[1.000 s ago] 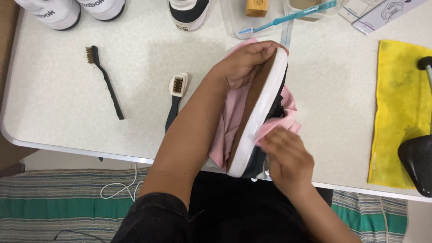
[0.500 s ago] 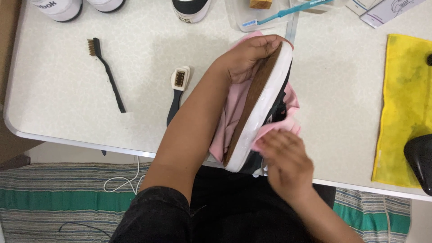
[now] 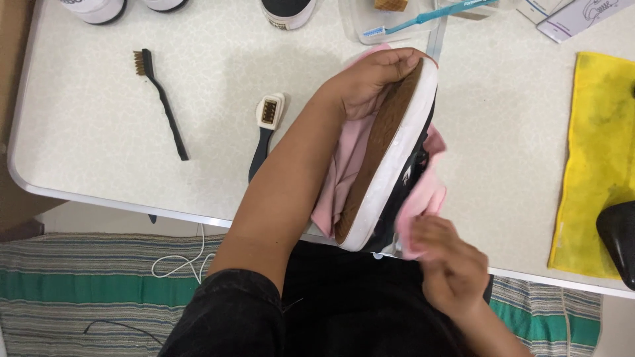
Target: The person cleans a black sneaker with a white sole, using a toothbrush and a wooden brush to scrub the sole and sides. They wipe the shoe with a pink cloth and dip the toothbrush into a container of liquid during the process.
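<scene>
Left hand fingers grasping shoe toe; right hand fingers clenched on pink cloth; brushes nearby

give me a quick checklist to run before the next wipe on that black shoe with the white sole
1. Left hand grips the toe of the black canvas shoe with white rubber sole: ok.
2. Shoe tilted on its side, brown tread up: ok.
3. Right hand holds the pink cloth against the shoe's upper: ok, though the contact spot is blurred.
4. Cloth clean enough: cannot tell.
5. Black-handled brush with brass bristles and short white-headed brush lie apart from the hands on the white table: ok.
6. Yellow cloth lies flat at the right: ok.
</scene>
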